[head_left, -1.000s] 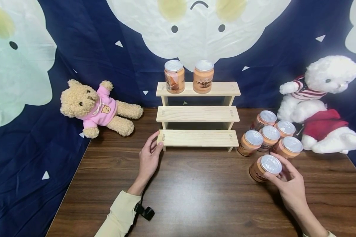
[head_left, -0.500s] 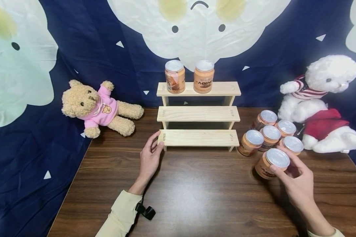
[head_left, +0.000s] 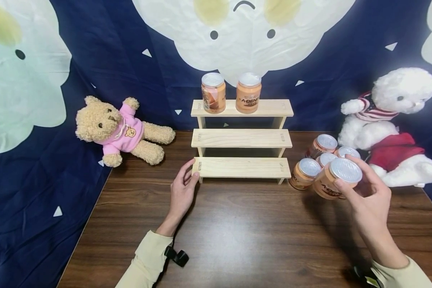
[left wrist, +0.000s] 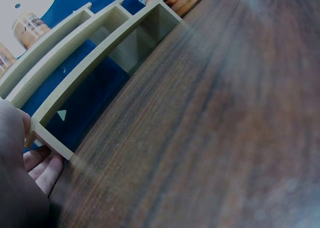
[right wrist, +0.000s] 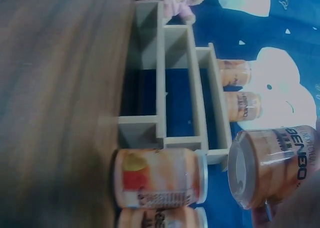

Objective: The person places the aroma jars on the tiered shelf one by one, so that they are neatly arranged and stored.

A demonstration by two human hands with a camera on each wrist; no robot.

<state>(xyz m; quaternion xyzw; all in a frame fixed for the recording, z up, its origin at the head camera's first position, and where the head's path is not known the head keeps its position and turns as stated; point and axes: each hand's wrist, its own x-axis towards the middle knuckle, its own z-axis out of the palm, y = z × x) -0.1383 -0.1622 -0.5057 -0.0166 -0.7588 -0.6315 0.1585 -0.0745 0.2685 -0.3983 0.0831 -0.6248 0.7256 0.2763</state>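
My right hand (head_left: 372, 202) grips an orange can (head_left: 327, 185) with a silver lid, thumb on the near side. The can is raised off the table; in the right wrist view its base (right wrist: 242, 170) shows. Behind and beside it stand several similar cans (head_left: 304, 176), partly hidden by it. My left hand (head_left: 181, 192) holds the left end of the lowest step of a three-step wooden shelf (head_left: 241, 168); in the left wrist view, fingers (left wrist: 47, 170) wrap around its end support. Two cans (head_left: 213, 98) stand upright on the top step.
A tan teddy bear (head_left: 127, 132) in pink lies left of the shelf. At the right sits a white plush bear (head_left: 367, 134) with red shorts, close behind the cans. A dark blue cloth (head_left: 111, 48) hangs behind the brown table (head_left: 234, 248).
My right hand has lifted the can off the table and moved it slightly right and toward the other cans. My left hand stays on the shelf end.
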